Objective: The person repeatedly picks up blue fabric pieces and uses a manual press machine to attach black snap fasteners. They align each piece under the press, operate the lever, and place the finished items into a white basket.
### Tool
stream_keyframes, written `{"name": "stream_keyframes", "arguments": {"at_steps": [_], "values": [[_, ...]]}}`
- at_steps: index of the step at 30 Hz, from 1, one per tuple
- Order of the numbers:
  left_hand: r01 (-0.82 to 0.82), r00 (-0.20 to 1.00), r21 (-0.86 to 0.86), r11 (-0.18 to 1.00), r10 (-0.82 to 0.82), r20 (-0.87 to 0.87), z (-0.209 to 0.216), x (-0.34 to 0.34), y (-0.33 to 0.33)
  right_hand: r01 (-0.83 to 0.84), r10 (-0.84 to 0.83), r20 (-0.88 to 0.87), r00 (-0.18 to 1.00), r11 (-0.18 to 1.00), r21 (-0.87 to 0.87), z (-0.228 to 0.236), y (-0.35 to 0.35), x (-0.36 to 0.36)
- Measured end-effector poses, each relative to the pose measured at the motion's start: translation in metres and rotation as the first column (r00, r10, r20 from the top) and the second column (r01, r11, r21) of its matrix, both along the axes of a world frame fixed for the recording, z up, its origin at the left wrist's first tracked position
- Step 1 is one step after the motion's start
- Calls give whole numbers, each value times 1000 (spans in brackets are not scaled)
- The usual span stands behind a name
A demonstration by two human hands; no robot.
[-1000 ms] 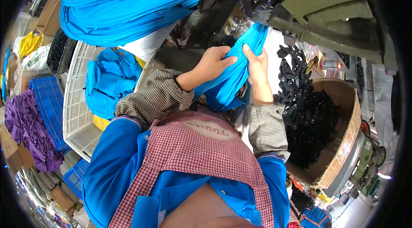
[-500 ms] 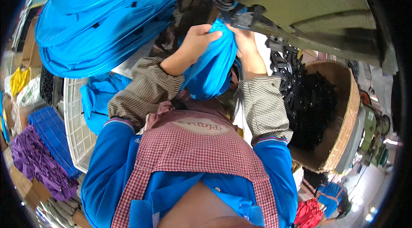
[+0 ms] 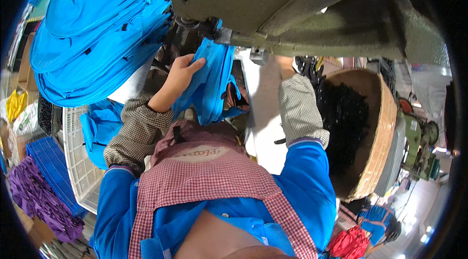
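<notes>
A blue fabric piece [image 3: 210, 86] hangs in folds, its upper end under the working head of a large green machine [image 3: 302, 20]. My left hand [image 3: 183, 73] grips the fabric's left edge, thumb on top and fingers behind it. Further right, my right hand [image 3: 285, 64] is away from the cloth, beside black parts [image 3: 312, 71] spilling over the rim of a cardboard box. The machine hides most of that hand, and its fingers do not show.
At the left a tall stack of blue fabric pieces [image 3: 92, 39] stands above a white plastic basket [image 3: 80, 161] with more blue cloth. The cardboard box [image 3: 378, 147] holds many black parts. Purple strips [image 3: 44, 195] lie lower left. Another person [image 3: 378, 222] works at lower right, by red cloth.
My right hand has let go of the blue fabric and moved right, behind the machine's body. My left hand still holds the cloth. The whole view has shifted somewhat.
</notes>
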State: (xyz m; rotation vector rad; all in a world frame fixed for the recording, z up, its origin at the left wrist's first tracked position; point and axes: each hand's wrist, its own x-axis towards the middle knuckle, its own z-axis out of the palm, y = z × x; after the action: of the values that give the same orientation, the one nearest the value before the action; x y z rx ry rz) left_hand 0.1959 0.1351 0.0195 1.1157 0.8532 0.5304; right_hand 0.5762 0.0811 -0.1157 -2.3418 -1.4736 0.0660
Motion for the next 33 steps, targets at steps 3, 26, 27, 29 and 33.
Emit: {"name": "stream_keyframes", "arguments": {"at_steps": [3, 26, 27, 29, 33], "values": [[-34, 999, -80, 996, 36, 19, 0, 1, 0, 94, -84, 74, 994, 984, -148, -12, -17, 26], [51, 990, -8, 999, -49, 129, -8, -5, -5, 422, 197, -968, -154, 899, 116, 132, -53, -165], [39, 989, -15, 999, -36, 143, -8, -3, -6, 395, 248, -966, -76, 897, 199, 145, -50, -187], [21, 984, -67, 998, -9, 176, -17, 1, -6, 372, 333, -937, 105, 861, 348, 158, -48, -222], [72, 970, -123, 990, -41, 242, -13, -3, -4, 473, 355, -908, 221, 776, 418, 157, -51, -246]]}}
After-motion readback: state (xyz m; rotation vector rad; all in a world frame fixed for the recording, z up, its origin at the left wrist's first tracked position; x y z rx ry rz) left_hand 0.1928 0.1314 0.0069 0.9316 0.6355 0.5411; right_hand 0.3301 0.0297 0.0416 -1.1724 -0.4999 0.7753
